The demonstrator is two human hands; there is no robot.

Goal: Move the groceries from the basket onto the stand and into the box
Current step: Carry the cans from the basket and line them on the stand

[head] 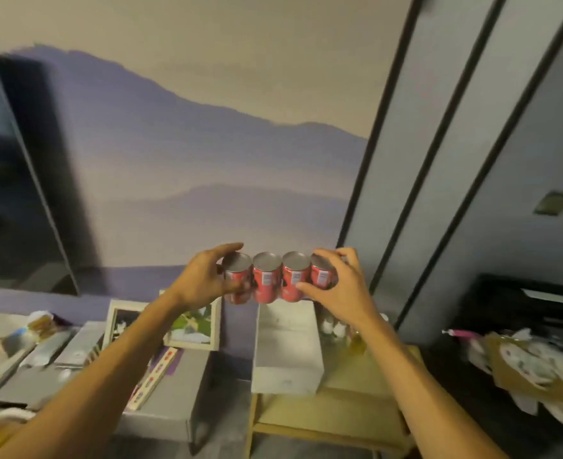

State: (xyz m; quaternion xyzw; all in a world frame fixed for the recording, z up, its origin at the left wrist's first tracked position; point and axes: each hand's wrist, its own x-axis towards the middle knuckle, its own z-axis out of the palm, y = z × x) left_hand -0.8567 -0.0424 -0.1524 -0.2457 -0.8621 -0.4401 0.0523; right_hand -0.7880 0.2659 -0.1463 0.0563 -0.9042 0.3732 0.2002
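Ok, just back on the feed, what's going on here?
A person holds a row of four red cans in the air, left hand gripping one end, right hand the other. In this view the cans sit above an open white box on a wooden stand, not yet set down.

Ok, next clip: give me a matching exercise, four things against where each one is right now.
Things:
1. red cans
2. white box
3. framed picture
4. left hand

Places:
A. standing on the wooden stand
B. gripping the leftmost can
C. propped by the wall, partly hidden by the left forearm
D. held in the air in a row between the left hand and the right hand

Pairs: 1-D, 2-A, 3-C, 4-B
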